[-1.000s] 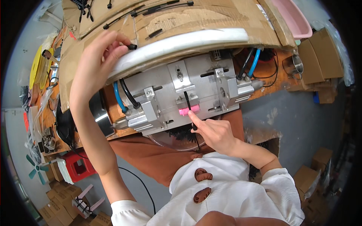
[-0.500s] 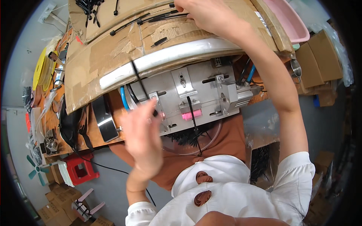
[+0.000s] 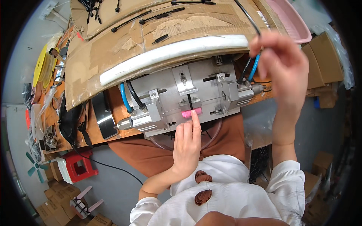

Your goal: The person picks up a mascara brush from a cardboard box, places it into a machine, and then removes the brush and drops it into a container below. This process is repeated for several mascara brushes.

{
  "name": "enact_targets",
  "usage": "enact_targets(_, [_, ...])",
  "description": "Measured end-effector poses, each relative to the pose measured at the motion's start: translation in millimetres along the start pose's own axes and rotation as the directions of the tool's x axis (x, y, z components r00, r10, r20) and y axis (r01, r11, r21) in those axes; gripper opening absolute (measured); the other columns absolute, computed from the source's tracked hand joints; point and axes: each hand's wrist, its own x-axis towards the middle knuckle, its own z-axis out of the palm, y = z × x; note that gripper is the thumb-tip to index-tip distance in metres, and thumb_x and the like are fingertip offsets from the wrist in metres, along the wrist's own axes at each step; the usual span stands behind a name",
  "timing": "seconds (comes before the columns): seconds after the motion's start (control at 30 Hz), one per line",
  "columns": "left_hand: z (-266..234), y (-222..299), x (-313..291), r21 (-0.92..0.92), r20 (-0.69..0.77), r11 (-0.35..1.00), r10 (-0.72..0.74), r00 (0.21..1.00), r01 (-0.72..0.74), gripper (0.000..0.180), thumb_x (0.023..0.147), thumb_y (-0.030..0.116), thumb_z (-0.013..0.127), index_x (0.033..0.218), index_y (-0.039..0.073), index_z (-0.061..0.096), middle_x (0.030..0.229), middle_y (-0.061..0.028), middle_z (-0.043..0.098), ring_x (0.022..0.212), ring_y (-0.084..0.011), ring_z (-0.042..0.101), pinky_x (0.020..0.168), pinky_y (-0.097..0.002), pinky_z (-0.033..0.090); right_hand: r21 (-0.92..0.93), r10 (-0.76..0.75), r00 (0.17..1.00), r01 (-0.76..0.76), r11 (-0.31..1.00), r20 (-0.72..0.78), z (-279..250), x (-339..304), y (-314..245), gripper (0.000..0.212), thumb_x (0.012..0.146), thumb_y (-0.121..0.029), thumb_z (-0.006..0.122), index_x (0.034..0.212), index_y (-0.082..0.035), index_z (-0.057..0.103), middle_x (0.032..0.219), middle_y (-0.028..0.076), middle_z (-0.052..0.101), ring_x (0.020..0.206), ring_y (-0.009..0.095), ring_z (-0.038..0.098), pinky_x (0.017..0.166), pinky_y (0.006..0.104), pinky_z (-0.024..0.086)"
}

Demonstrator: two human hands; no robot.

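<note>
My left hand is over the metal fixture, its index finger stretched out and the others bent. That fingertip presses on a slim black stick, which runs from the fixture's middle bracket onto a pink block. The stick's lower part and my left thumb are hidden. To the right, my blurred right hand is raised, fingers closed around the end of another black stick that slants up and left. Metal clamp blocks flank the pink block.
Several black sticks with knobbed ends lie on the cardboard sheet behind a white padded edge. A phone and a black bag lie left. A pink basket stands at the far right. Hoses join the fixture.
My left hand has moved right, from the left clamp block to the pink block. My right hand has come back from the cardboard, down and right, with a black stick in it.
</note>
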Motion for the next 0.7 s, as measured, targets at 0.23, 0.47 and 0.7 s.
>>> enact_targets(0.23, [-37.6,-1.6,8.2,-0.175,-0.089,0.985,-0.015,0.996,-0.001,0.071,0.069,0.0,0.073,0.135,-0.003,0.046,0.095,-0.0105,0.054,0.086,-0.0264,0.049,0.076,-0.0356,0.044,-0.474,-0.269,0.941,0.336,0.814,0.206,61.7,-119.0,51.1,0.054,0.07,0.0,0.074,0.121,0.005,0.057,0.084,0.01,0.066,0.056,0.016,0.057,0.047,0.0285,0.045])
enact_targets(0.47, [-45.6,-9.6,4.7,-0.217,-0.155,0.973,-0.11,0.982,0.075,0.069,0.07,-0.005,0.073,0.134,0.001,0.05,0.091,-0.0083,0.052,0.085,-0.0241,0.046,0.08,-0.0344,0.041,-0.493,-0.134,0.94,0.282,0.823,0.314,85.8,-135.0,73.5,0.061,0.074,-0.004,0.072,0.13,0.004,0.05,0.069,0.005,0.06,0.054,0.014,0.057,0.049,0.0298,0.045])
enact_targets(0.7, [-76.1,-41.1,74.2,-0.148,-0.184,0.989,-0.045,0.982,0.017,0.058,0.075,-0.012,0.063,0.128,0.012,0.059,0.094,-0.0109,0.054,0.09,-0.0242,0.051,0.083,-0.0335,0.043,-0.547,-0.137,0.92,0.332,0.769,0.366,70.2,-116.7,61.2,0.062,0.075,-0.013,0.073,0.132,-0.001,0.051,0.068,0.003,0.056,0.055,0.014,0.057,0.048,0.0287,0.045])
